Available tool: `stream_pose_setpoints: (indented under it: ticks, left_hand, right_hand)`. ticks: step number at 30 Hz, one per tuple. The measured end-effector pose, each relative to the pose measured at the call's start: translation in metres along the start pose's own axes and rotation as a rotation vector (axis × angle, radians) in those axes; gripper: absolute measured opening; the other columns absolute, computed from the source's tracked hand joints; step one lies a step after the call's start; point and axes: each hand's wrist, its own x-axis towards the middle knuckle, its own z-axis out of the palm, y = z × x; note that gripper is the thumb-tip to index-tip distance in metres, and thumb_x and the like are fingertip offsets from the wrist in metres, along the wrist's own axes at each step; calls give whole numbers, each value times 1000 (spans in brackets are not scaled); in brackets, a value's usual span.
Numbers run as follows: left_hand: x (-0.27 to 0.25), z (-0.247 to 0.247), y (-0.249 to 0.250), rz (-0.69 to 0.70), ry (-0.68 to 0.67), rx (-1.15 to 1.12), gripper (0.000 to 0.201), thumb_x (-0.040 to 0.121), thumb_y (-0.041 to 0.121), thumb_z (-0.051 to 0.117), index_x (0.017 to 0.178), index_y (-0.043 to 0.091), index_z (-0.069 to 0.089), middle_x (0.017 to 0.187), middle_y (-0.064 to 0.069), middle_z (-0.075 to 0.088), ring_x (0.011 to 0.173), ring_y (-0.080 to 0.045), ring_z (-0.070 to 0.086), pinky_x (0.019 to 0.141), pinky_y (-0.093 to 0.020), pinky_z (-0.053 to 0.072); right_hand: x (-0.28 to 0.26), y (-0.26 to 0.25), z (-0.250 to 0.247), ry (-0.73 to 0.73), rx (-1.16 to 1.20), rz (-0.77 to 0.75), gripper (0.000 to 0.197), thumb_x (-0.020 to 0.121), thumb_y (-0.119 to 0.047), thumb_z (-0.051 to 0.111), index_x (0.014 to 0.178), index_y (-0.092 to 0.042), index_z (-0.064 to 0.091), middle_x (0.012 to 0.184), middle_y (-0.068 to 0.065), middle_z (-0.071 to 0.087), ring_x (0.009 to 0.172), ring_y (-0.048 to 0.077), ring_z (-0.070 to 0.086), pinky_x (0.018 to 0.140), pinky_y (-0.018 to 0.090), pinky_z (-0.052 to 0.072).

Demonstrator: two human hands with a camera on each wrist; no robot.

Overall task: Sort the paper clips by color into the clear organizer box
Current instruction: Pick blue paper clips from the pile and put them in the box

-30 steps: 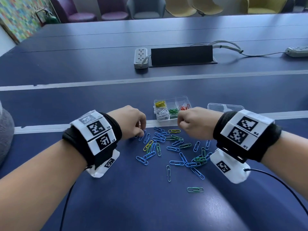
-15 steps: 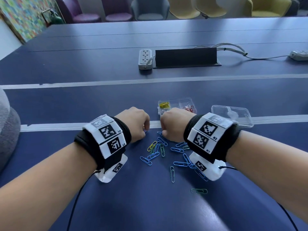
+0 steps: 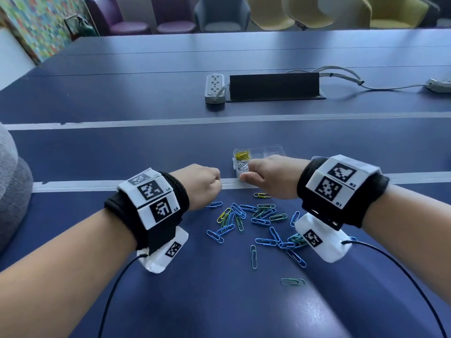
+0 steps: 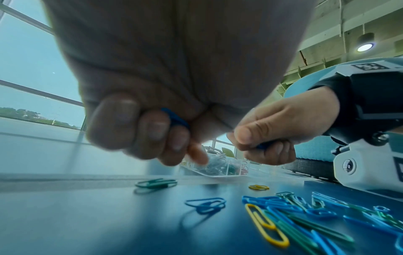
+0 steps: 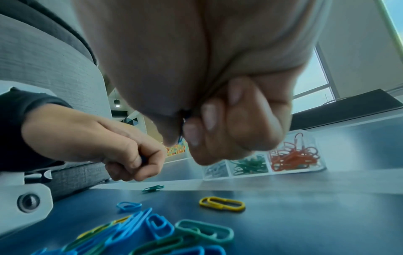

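Loose paper clips (image 3: pixel 256 220), mostly blue with some green and yellow, lie scattered on the dark blue table (image 3: pixel 170 154) between my wrists. The clear organizer box (image 3: pixel 271 151) stands just beyond them and holds yellow clips (image 3: pixel 242 155), white clips (image 5: pixel 216 170), green clips (image 5: pixel 250 165) and red clips (image 5: pixel 292 158) in separate compartments. My left hand (image 3: pixel 214 184) is a fist left of the box, fingers curled round blue clips (image 4: pixel 174 119). My right hand (image 3: pixel 246 175) hovers over the box's near edge, pinching a blue clip (image 4: pixel 263 146) under the thumb.
A grey power strip (image 3: pixel 214 87) and a black cable hatch (image 3: pixel 274 86) sit farther back, with a grey cable (image 3: pixel 341 71) running right. A grey cushion (image 3: pixel 12 191) is at the left edge. Thin black wires (image 3: pixel 402 269) trail from my wristbands. Chairs line the far side.
My right hand swung left over the pile, then lifted toward the box's near edge. My left hand stayed a fist and edged slightly toward the box.
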Motion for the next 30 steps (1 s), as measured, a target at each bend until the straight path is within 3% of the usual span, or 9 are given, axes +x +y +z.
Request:
stream_pose_setpoints:
  ticks: [3,6,10,14,16,19,23,27,30]
  left_hand:
    - [-2,1,-4,21,-54,37,23,88,45,53,95,23,55,82,6,48,84,-16,44,76,-25,38]
    - [-1,0,-7,76,-70,94,23,81,37,67,98,22,63,74,10,42,82,-14,44,74,-25,40]
    - [-1,0,-7,91,-72,101,11,83,29,65,89,20,65,67,11,40,78,-15,45,70,-24,38]
    - [-1,1,-5,106,-61,104,8,86,23,52,79,22,51,67,12,42,79,-16,44,70,-22,35]
    - [0,-1,-2,88,-45,86,8,89,19,45,81,19,42,68,10,42,78,-20,43,70,-24,34]
    - [6,-8,7,103,-30,45,6,93,15,38,89,15,34,80,1,48,78,-24,43,73,-27,37]
    - [27,-26,23,155,51,31,5,95,12,37,97,14,33,92,-12,56,82,-27,51,81,-33,40]
    - [58,-45,43,109,106,57,14,92,11,42,99,23,46,111,-4,62,97,-25,57,84,-30,45]
    - [73,-52,59,154,121,117,27,93,8,45,112,20,60,118,-1,62,107,-21,57,83,-25,41]
  right_hand:
    - [-1,1,4,-24,8,3,28,100,-29,36,116,-7,43,118,16,58,97,30,51,82,31,38]
    - [1,2,3,30,48,-13,24,98,-18,38,117,-13,52,116,8,60,92,24,49,78,25,36]
    - [5,8,-4,67,104,-9,25,95,-17,44,106,-20,66,93,-2,58,92,19,52,84,24,40]
    - [5,18,-19,128,131,35,29,95,-12,41,111,-19,65,106,1,63,99,21,55,84,24,41]
    - [8,25,-29,167,138,106,30,96,-12,39,117,-17,61,111,4,62,103,23,55,86,25,41]
    - [20,34,-41,154,103,185,34,96,-6,38,120,-14,61,121,7,64,111,25,58,90,27,45]
    - [37,38,-47,149,29,199,29,91,-7,47,110,-11,69,116,8,69,107,27,63,90,32,52]
    - [41,33,-49,178,25,176,28,87,-5,52,102,-19,72,108,6,69,100,26,64,85,30,51]
    - [43,32,-47,196,18,157,30,85,-3,51,106,-15,69,109,8,68,100,28,64,88,32,53]
